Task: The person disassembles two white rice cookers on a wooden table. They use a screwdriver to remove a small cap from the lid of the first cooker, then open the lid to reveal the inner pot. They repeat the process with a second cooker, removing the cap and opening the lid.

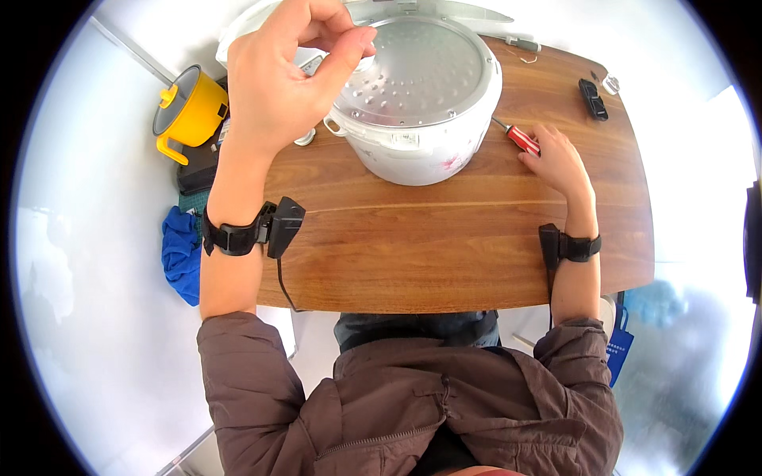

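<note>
A white rice cooker [413, 159] with pink flowers on its side stands at the far middle of the table. Its top shows a round, dimpled metal plate [429, 71]. Over the left edge of that plate I hold my left hand [298, 83] raised, thumb and forefinger pinched together; whatever is between the tips is too small to make out. To the right of the cooker, my right hand [556, 161] is closed on the red and white handle of a screwdriver [522, 140]. Its shaft points left toward the cooker, close to the tabletop.
On the left are a yellow pot [193, 111] with a dark lid and a blue cloth [181, 254]. A black object [593, 100] lies at the far right of the wooden table [397, 254]. Behind the cooker rests a grey-handled tool [522, 44]. Both wrists carry strapped black devices with cables.
</note>
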A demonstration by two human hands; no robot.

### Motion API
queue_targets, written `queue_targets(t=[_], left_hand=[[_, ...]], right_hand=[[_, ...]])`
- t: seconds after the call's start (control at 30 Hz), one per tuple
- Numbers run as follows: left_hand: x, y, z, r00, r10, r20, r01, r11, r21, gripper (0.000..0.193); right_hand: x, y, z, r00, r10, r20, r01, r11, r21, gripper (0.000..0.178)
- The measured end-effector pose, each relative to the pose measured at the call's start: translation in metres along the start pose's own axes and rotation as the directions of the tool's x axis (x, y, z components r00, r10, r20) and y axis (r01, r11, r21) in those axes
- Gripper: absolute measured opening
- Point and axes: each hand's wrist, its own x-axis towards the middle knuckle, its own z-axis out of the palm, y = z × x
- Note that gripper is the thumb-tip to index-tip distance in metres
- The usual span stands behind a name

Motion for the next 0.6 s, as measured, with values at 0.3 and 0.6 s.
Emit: queue_targets(t=[0.3, 0.6], left_hand=[[0.015, 0.003, 0.018, 0.907, -0.199, -0.372, 0.203, 0.979, -0.029, 0.019], [0.018, -0.014, 0.003, 0.935, -0.045, -0.353, 0.159, 0.94, 0.302, 0.029]], right_hand=[[0.011, -0.006, -0.001, 1.0, -0.001, 0.004, 0.001, 1.0, 0.012, 0.035], [0.022, -0.011, -0.001, 0.999, -0.017, 0.036, 0.016, 0.999, 0.032, 0.034]])
